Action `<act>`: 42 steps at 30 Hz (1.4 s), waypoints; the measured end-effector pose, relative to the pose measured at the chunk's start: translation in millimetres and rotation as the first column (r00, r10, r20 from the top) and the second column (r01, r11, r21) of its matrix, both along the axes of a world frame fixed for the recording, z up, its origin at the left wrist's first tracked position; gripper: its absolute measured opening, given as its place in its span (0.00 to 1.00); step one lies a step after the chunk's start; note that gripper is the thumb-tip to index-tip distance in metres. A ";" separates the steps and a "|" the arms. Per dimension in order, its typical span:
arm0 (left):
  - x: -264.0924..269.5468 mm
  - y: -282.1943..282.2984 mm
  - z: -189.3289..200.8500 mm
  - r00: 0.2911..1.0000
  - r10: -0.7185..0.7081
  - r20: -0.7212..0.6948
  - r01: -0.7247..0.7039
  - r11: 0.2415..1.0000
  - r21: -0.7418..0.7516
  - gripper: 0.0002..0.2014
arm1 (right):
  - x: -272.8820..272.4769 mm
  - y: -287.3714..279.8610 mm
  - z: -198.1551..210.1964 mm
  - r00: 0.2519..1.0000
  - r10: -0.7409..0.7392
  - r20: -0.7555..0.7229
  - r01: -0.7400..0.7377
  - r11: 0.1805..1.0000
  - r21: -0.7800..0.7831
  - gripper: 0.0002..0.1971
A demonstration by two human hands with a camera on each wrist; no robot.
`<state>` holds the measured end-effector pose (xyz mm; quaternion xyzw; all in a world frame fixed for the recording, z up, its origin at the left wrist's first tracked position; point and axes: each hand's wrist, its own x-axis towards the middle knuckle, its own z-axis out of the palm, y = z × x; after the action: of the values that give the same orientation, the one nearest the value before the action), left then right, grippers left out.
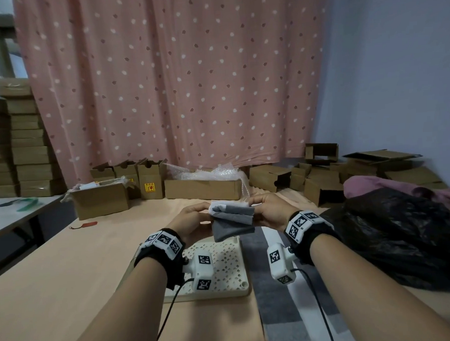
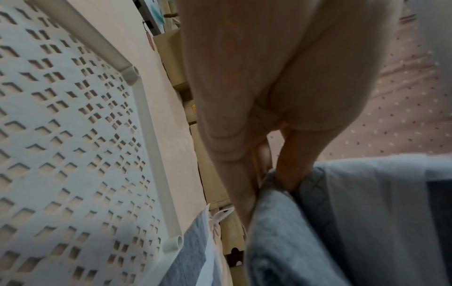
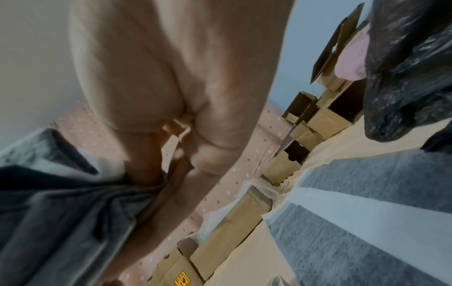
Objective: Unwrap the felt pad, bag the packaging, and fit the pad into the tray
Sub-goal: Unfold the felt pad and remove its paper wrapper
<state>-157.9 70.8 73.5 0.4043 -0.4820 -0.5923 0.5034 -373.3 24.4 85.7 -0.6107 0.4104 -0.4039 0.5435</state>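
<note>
Two hands meet above the tabletop (image 1: 68, 267), each pinching one end of a folded felt pad (image 1: 232, 223). Left hand (image 1: 192, 223) grips the pad's left edge; the left wrist view shows thumb and fingers (image 2: 291, 170) closed on the grey fabric. Right hand (image 1: 268, 211) grips the right edge, thumb pressed into the folds in the right wrist view. Pad is grey on one face with a white layer showing along the top fold; whether that white is backing or wrapping, cannot tell. Lower part of the pad hangs loose, its bottom edge just above the far rim of the tray.

White tray (image 1: 230, 268) with a pattern of cut-outs lies flat on the tabletop, directly under the hands at 6 o'clock from the pad. Grey-and-white striped mat (image 1: 276, 310) lies beside the tray at its 3 o'clock side. Black plastic bag (image 1: 402, 240), crumpled and bulky, sits at 3 o'clock from the hands, with pink fabric (image 1: 374, 187) behind it.

At 12 o'clock, a row of open cardboard boxes (image 1: 204, 188), one holding bubble wrap (image 1: 208, 172). Small red tag (image 1: 85, 225) at 9 o'clock on the tabletop. Stacked flat cartons (image 1: 24, 153) at 10 o'clock. Pink spotted curtain (image 1: 176, 82) behind everything.
</note>
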 end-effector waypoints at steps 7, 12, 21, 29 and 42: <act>-1.9 5.2 14.3 0.999 -0.026 0.036 0.020 0.984 0.176 0.12 | -8.0 8.1 8.2 0.990 -0.029 -0.139 0.012 0.992 -0.122 0.16; -4.9 7.0 14.5 0.959 -0.205 0.197 0.163 0.964 0.209 0.16 | -12.6 12.9 12.7 0.974 -0.036 -0.225 -0.004 0.985 -0.174 0.17; 2.5 3.4 7.1 0.952 -0.194 0.235 0.170 0.978 0.119 0.15 | -6.3 19.9 19.8 0.983 0.055 -0.173 -0.073 0.992 -0.100 0.17; -1.4 -5.9 2.4 0.965 0.066 0.255 -0.062 0.998 -0.027 0.18 | 7.1 5.9 16.4 0.928 -0.017 -0.371 0.021 1.000 0.007 0.47; 4.1 -0.1 5.3 0.970 -0.045 0.240 0.056 0.998 -0.038 0.20 | -1.0 -2.7 -0.7 0.952 0.030 -0.303 -0.052 0.997 -0.066 0.29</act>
<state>-153.8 70.7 78.8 0.4491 -0.5622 -0.5410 0.4354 -374.3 21.7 85.0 -0.6930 0.4610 -0.3092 0.4600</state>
